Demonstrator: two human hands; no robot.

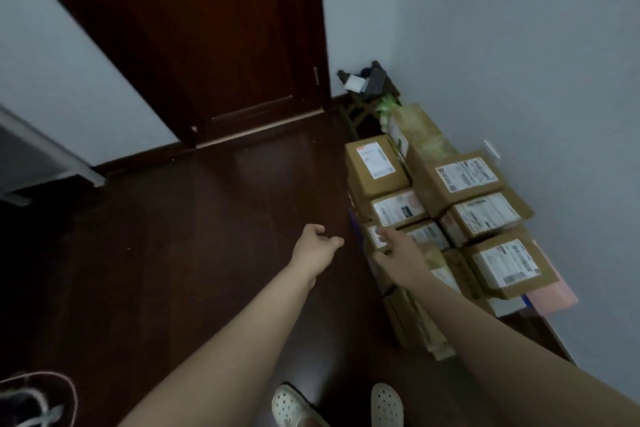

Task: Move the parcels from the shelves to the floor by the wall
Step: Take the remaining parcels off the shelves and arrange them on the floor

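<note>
Head cam, only view: brown cardboard parcels w/ white shipping labels (450, 204) sit stacked in a block on the dark wood floor (207, 253), tight against the pale grey wall (519, 62), near the dark brown door (207, 45).

Right hand (398, 253) is stretched to the near edge of the stack, fingers spread apart, tips on or just at a small labelled box (419, 236) in the front row. Contact unclear, frame is blurry. No grip closed on anything.

Left hand (317, 246) hangs over bare floor just beside the stack, fingers loosely curled, empty.

Risks, imo: stack is multi-layer and uneven, so nudging that front box could shift or topple neighbours. One-handed handling while the left stays idle could let a box tip.
</note>
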